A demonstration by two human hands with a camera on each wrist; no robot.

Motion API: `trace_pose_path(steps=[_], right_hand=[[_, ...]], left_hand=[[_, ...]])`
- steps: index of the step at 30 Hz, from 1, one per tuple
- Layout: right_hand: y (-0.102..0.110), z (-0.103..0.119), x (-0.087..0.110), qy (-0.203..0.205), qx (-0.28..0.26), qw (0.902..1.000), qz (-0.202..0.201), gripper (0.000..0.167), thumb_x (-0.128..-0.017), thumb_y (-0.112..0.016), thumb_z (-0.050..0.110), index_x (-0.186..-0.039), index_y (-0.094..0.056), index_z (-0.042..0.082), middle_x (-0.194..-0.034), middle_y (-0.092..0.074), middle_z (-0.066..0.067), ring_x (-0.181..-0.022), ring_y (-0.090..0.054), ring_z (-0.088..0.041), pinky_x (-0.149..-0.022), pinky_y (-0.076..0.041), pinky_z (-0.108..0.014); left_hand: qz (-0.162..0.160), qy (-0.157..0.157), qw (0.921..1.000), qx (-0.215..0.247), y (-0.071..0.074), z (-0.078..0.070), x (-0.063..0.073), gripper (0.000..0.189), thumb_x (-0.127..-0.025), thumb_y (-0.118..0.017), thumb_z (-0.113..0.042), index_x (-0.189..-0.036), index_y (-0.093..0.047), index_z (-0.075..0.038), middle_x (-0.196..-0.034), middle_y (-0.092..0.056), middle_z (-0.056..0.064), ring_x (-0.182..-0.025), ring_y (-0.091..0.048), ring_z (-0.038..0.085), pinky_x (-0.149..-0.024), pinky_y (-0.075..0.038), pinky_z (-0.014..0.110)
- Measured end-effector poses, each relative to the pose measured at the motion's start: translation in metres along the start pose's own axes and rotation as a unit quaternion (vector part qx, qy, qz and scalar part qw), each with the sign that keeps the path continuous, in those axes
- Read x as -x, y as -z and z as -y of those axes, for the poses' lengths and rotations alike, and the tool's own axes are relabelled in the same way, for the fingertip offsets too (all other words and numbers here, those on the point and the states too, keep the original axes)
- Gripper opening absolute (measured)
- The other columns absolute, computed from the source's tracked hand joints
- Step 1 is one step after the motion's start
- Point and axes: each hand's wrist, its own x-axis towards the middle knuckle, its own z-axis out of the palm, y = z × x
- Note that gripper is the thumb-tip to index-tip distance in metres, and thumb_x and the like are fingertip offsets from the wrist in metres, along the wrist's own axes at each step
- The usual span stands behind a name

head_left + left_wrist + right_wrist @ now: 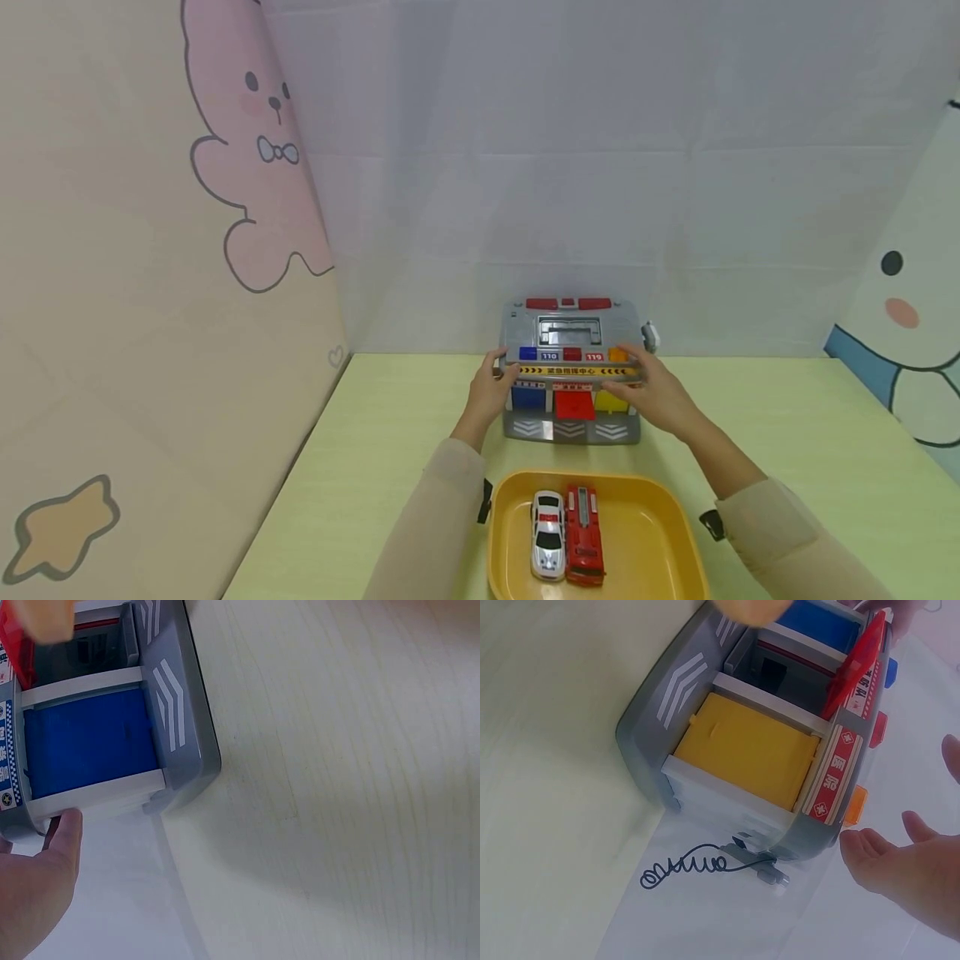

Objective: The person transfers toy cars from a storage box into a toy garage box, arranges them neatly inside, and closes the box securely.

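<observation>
A grey toy garage [570, 429] stands against the back wall, with blue [90, 742], red [855, 667] and yellow [742, 750] doors. The red door is swung up; the blue and yellow ones are down. My left hand [487, 392] holds the garage's left side near the roof edge, thumb toward the front. At the right, my right hand [660, 396] has its fingers spread by the orange button [855, 806] on the roof edge. Its fingertips are close to that button; whether they touch it I cannot tell. Nothing is gripped in this hand.
Nearer than the garage, a yellow tray [652, 533] holds a white police car [548, 533] and a red fire truck [583, 533] side by side. A small grey part [761, 866] with a coiled dark cord [682, 866] is on the garage's right side.
</observation>
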Motion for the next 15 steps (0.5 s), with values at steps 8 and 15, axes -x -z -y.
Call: trace_pose_path(steps=[8, 15], right_hand=[[-0.001, 0.002, 0.011, 0.000, -0.002, 1.0000, 0.006, 0.072, -0.094, -0.068, 0.029, -0.149, -0.030, 0.002, -0.142, -0.039, -0.029, -0.125, -0.040, -0.049, -0.099, -0.035, -0.064], [-0.001, 0.003, 0.020, 0.008, 0.008, 0.9999, 0.012, 0.073, -0.094, -0.068, 0.027, -0.148, -0.029, -0.001, -0.144, -0.034, -0.031, -0.124, -0.039, -0.051, -0.100, -0.035, -0.062]], left_hand=[[0.001, 0.002, 1.0000, 0.003, 0.000, 0.002, 0.000, 0.049, -0.101, -0.054, -0.035, -0.146, -0.043, -0.018, -0.129, -0.055, 0.020, -0.120, -0.053, 0.035, -0.094, -0.047, 0.049], [0.002, -0.004, 1.0000, -0.001, 0.001, 0.002, 0.000, 0.049, -0.101, -0.054, -0.035, -0.146, -0.043, -0.018, -0.129, -0.055, 0.019, -0.119, -0.053, 0.034, -0.093, -0.048, 0.048]])
